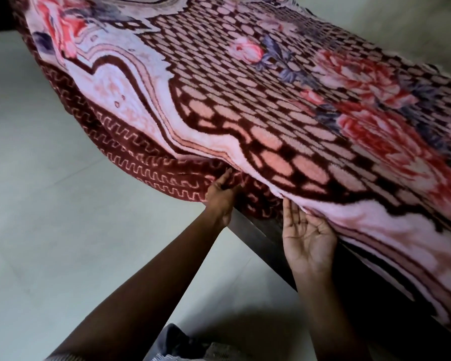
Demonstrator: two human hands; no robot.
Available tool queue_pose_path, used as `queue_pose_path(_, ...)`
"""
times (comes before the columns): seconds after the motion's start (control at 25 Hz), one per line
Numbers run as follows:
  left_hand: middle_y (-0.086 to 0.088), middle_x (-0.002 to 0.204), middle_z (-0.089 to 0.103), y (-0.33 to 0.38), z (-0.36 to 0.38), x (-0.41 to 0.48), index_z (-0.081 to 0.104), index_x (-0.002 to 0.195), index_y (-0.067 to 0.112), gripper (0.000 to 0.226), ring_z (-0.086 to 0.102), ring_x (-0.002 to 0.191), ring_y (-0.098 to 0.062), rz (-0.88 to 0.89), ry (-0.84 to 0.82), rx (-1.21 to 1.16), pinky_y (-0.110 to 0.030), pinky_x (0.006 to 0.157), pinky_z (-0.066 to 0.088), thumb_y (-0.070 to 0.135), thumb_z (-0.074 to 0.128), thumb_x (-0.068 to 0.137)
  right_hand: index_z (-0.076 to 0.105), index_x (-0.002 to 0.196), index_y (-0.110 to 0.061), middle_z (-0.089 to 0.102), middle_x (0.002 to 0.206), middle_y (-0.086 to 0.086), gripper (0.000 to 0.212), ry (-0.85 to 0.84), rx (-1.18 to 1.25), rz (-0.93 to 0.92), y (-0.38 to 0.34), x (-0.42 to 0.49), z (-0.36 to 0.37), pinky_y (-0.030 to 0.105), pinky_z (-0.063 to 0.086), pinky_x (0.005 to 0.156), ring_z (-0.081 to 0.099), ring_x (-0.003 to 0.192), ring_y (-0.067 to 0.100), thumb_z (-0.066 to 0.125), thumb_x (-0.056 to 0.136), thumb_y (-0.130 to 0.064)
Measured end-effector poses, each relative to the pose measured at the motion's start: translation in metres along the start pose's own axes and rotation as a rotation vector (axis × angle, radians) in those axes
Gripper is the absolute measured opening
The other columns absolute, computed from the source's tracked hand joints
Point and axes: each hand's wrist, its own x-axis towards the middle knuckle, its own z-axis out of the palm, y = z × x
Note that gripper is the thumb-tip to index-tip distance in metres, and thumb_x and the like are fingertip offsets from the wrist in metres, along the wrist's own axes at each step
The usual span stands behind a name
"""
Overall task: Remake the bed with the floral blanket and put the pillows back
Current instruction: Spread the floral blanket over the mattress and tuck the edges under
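The left grip (220,194) pinched the maroon border of the floral blanket (245,100); the right grip (307,235) beside it lay released, palm up, above pale floor (50,178).

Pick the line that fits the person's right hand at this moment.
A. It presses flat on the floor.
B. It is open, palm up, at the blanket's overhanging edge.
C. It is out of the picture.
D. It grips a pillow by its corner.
B: the right hand shows its palm, fingers straight, with its fingertips at the underside of the floral blanket where it hangs over the bed's side.
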Motion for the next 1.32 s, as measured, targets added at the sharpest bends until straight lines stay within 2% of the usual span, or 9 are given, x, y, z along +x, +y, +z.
queue_pose_path(0.08, -0.016, 0.130, 0.056, 0.010, 0.024, 0.022, 0.047, 0.134, 0.009, 0.049, 0.054, 0.118, -0.031, -0.072, 0.069, -0.094, -0.049, 0.101, 0.044, 0.000, 0.057, 0.088, 0.073, 0.081, 0.002, 0.071, 0.094, 0.014, 0.061, 0.007, 0.009, 0.003, 0.004, 0.001, -0.001, 0.038, 0.053, 0.090, 0.068, 0.095, 0.022, 0.086, 0.022, -0.002)
queue_pose_path(0.24, -0.010, 0.136, 0.052, 0.007, 0.016, 0.010, 0.043, 0.138, 0.017, 0.048, 0.047, 0.126, -0.028, -0.028, 0.046, -0.119, -0.046, 0.108, 0.037, 0.008, 0.049, 0.091, 0.070, 0.087, 0.001, 0.069, 0.101, 0.015, 0.064, 0.034, 0.057, 0.025, 0.012, -0.004, -0.011, 0.042, 0.052, 0.089, 0.066, 0.102, 0.024, 0.087, 0.026, -0.006)
queue_pose_path(0.32, -0.006, 0.143, 0.044, -0.005, 0.003, -0.024, 0.034, 0.143, 0.027, 0.051, 0.041, 0.131, -0.026, 0.001, 0.070, -0.081, -0.047, 0.111, 0.031, 0.027, 0.049, 0.094, 0.071, 0.087, -0.002, 0.069, 0.103, 0.013, 0.060, 0.018, 0.059, 0.055, 0.015, -0.009, -0.015, 0.044, 0.051, 0.091, 0.063, 0.109, 0.023, 0.087, 0.030, -0.010)
queue_pose_path(0.44, -0.010, 0.139, 0.047, -0.015, 0.004, -0.053, 0.045, 0.132, 0.026, 0.045, 0.049, 0.121, -0.025, -0.066, 0.007, -0.240, -0.042, 0.111, 0.032, 0.050, 0.038, 0.094, 0.070, 0.085, -0.004, 0.069, 0.105, 0.011, 0.057, 0.019, 0.057, 0.062, 0.018, -0.011, -0.018, 0.044, 0.050, 0.092, 0.059, 0.116, 0.023, 0.087, 0.032, -0.013)
queue_pose_path(0.68, -0.019, 0.151, 0.025, -0.009, 0.001, -0.028, 0.023, 0.147, 0.017, 0.086, 0.029, 0.138, -0.034, -0.184, -0.141, -0.612, -0.041, 0.110, 0.027, 0.074, 0.024, 0.083, 0.071, 0.082, -0.004, 0.068, 0.107, 0.013, 0.053, 0.018, 0.051, 0.057, 0.022, -0.008, -0.018, 0.045, 0.050, 0.091, 0.057, 0.118, 0.024, 0.087, 0.032, -0.014)
queue_pose_path(0.8, -0.020, 0.147, 0.033, -0.007, 0.016, -0.007, 0.029, 0.145, 0.014, 0.097, 0.034, 0.135, -0.034, -0.181, -0.187, -0.707, -0.043, 0.113, 0.026, 0.081, 0.022, 0.076, 0.070, 0.085, -0.003, 0.068, 0.108, 0.014, 0.059, 0.046, 0.051, 0.048, 0.022, -0.001, -0.015, 0.044, 0.053, 0.087, 0.063, 0.109, 0.024, 0.088, 0.029, -0.013)
queue_pose_path(0.92, -0.017, 0.147, 0.036, -0.007, 0.017, 0.008, 0.027, 0.146, 0.014, 0.097, 0.037, 0.134, -0.032, -0.175, -0.171, -0.633, -0.043, 0.115, 0.024, 0.081, 0.017, 0.077, 0.071, 0.083, -0.002, 0.068, 0.105, 0.013, 0.058, 0.069, 0.063, 0.038, 0.024, 0.002, -0.016, 0.043, 0.055, 0.084, 0.066, 0.103, 0.023, 0.087, 0.028, -0.013)
queue_pose_path(1.04, -0.011, 0.148, 0.037, -0.025, 0.013, -0.022, 0.028, 0.146, 0.021, 0.083, 0.038, 0.133, -0.029, -0.183, -0.212, -0.623, -0.042, 0.115, 0.023, 0.075, 0.019, 0.083, 0.071, 0.082, -0.004, 0.068, 0.107, 0.013, 0.052, 0.052, 0.056, 0.053, 0.021, -0.002, -0.019, 0.043, 0.054, 0.086, 0.064, 0.108, 0.023, 0.086, 0.033, -0.013)
queue_pose_path(1.32, -0.010, 0.141, 0.047, -0.039, 0.016, -0.019, 0.042, 0.137, 0.016, 0.099, 0.042, 0.130, -0.031, -0.190, -0.346, -0.676, -0.046, 0.113, 0.024, 0.084, 0.027, 0.065, 0.067, 0.089, -0.005, 0.066, 0.114, 0.013, 0.058, 0.053, 0.085, 0.037, 0.024, -0.007, -0.019, 0.048, 0.046, 0.094, 0.058, 0.116, 0.024, 0.086, 0.037, -0.019)
